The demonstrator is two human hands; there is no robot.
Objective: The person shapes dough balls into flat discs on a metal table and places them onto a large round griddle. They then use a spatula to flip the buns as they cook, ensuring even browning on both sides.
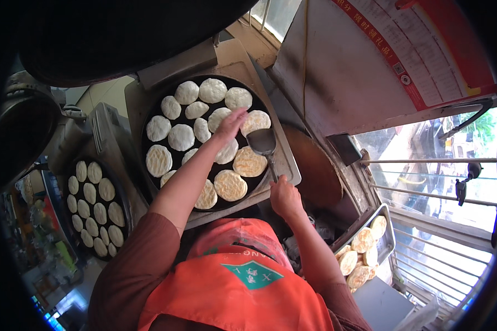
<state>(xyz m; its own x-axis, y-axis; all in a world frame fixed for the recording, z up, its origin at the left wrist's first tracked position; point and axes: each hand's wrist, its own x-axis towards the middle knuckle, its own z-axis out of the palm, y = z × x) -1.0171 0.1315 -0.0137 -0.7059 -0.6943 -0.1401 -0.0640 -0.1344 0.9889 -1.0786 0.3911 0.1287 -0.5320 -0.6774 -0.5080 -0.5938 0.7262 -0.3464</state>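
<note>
My right hand [285, 196] grips the handle of a metal spatula [261, 142]. Its dark blade lies at the lower edge of a lightly browned flatbread [256, 121], on the right side of a round black griddle [199, 161]. My left hand [232, 125] reaches over the griddle with extended fingers, the tips at that flatbread's left edge; firm contact is hard to tell. Pale dough rounds [181, 137] fill the griddle's upper and middle part. Browned rounds [230, 185] lie along its lower rim. My left forearm hides some of them.
A second griddle [124, 211] with several pale rounds stands at left. A big dark lid [132, 41] hangs above. At right are a round brown board [310, 165], a metal tray [391, 236] of browned flatbreads and a barred window [430, 161].
</note>
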